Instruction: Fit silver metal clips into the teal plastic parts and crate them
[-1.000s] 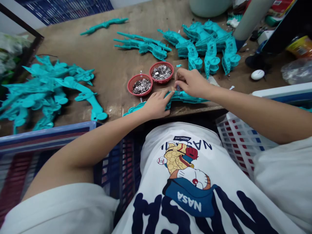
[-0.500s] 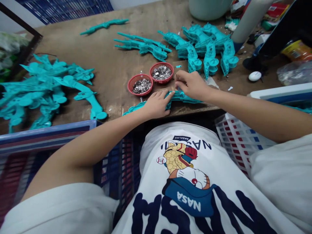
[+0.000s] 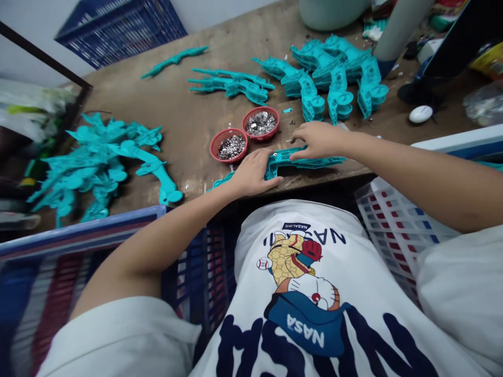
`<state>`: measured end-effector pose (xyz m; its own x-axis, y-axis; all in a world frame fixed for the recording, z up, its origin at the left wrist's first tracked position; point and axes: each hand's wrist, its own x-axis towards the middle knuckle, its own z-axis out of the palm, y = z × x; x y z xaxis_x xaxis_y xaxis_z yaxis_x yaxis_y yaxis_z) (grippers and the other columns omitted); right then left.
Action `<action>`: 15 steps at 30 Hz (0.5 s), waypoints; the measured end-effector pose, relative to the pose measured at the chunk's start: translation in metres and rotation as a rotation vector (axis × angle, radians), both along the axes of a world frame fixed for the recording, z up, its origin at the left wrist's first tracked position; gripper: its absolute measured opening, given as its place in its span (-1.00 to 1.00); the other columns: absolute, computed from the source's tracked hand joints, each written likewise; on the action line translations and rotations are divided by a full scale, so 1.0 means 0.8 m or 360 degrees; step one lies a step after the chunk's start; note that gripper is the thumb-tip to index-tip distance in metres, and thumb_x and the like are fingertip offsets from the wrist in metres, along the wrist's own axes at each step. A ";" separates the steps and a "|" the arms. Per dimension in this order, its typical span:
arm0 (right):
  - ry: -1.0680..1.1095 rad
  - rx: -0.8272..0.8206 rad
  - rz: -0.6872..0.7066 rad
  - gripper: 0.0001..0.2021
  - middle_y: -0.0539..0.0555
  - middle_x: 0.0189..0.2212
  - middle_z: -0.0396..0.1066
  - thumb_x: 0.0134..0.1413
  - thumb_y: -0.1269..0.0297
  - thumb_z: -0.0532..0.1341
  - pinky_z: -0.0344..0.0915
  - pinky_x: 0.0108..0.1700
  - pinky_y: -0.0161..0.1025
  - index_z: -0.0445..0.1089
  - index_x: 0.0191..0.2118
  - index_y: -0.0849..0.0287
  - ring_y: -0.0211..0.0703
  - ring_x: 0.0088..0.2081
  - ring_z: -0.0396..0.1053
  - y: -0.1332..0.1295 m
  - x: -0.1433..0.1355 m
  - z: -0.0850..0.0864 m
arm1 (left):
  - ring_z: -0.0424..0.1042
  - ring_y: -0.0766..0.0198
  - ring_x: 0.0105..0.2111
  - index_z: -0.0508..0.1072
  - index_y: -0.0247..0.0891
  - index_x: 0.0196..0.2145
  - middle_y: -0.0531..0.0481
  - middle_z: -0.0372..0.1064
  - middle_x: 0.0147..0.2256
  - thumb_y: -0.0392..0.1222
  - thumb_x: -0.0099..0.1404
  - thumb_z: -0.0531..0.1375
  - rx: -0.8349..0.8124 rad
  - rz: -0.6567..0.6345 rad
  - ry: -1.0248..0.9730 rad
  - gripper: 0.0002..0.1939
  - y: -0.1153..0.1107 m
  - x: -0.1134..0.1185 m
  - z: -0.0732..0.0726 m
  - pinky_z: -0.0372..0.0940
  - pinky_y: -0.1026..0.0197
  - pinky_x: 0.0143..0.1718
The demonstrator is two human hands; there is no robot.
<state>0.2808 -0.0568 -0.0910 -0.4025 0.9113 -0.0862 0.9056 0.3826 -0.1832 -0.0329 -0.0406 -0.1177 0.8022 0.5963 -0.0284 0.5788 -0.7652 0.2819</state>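
Note:
A long teal plastic part (image 3: 320, 162) lies along the table's near edge. My left hand (image 3: 253, 173) grips it from above, fingers over the far side and thumb near the table edge, hiding its middle. My right hand (image 3: 320, 140) is over the part's right half, thumb low against it and fingers bent, with a gap between them and nothing visible inside. Just beyond the part stand two red baskets: the left basket (image 3: 212, 148) and the right basket (image 3: 278, 127), both filled with small shiny metal pieces.
Teal parts are heaped (image 3: 98, 162) at the left, with more in rows (image 3: 338, 78) at the back right. A grey post (image 3: 401, 36) and a white oval object (image 3: 420, 114) are at the right. Below the edge are a blue crate (image 3: 149, 213) and a white basket (image 3: 393, 220).
My right hand has opened from a pinch above the part and come down to it, a little to the right. My left hand stays on the part. The view has shifted slightly.

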 end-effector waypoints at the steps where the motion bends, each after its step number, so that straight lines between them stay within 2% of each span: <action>1: -0.0036 -0.0014 0.0055 -0.28 0.47 0.27 0.73 0.62 -0.26 0.40 0.49 0.27 0.09 0.73 0.47 0.29 0.43 0.27 0.65 0.000 -0.002 -0.003 | 0.41 -0.39 0.69 0.34 -0.42 0.71 -0.54 0.41 0.67 0.24 0.63 0.35 -0.0006 0.0020 0.0007 -0.05 0.002 0.001 0.004 0.27 -0.36 0.79; 4: -0.0033 -0.0006 0.0116 -0.30 0.46 0.27 0.72 0.60 -0.23 0.43 0.47 0.25 0.08 0.75 0.46 0.29 0.42 0.25 0.66 0.000 -0.004 -0.004 | 0.51 -0.31 0.60 0.43 -0.40 0.64 -0.48 0.53 0.59 0.13 0.71 0.26 0.0001 0.0069 0.0085 -0.23 0.009 0.006 0.016 0.37 -0.31 0.72; 7: 0.0086 -0.0006 0.0124 -0.31 0.39 0.24 0.74 0.53 -0.13 0.51 0.47 0.19 0.03 0.72 0.52 0.25 0.33 0.18 0.68 0.000 -0.002 0.001 | 0.60 -0.31 0.50 0.53 -0.37 0.54 -0.45 0.62 0.48 0.03 0.70 0.26 0.0056 0.0090 0.0231 -0.37 0.015 0.015 0.027 0.48 -0.30 0.62; 11: 0.0196 0.0003 0.0264 -0.42 0.26 0.19 0.78 0.47 0.02 0.54 0.46 0.13 -0.02 0.76 0.45 0.17 0.22 0.12 0.69 0.002 -0.002 0.005 | 0.65 -0.36 0.44 0.59 -0.33 0.47 -0.42 0.68 0.40 -0.06 0.67 0.29 0.0147 0.0090 0.0339 -0.45 0.016 0.026 0.037 0.54 -0.31 0.53; 15: 0.0132 -0.0002 0.0366 -0.43 0.24 0.15 0.81 0.45 0.03 0.58 0.44 0.09 -0.05 0.79 0.44 0.14 0.22 0.08 0.71 0.006 -0.007 -0.001 | 0.68 -0.36 0.39 0.67 -0.38 0.39 -0.43 0.72 0.33 -0.09 0.64 0.30 0.0161 0.0149 0.0358 -0.49 0.014 0.034 0.040 0.55 -0.28 0.52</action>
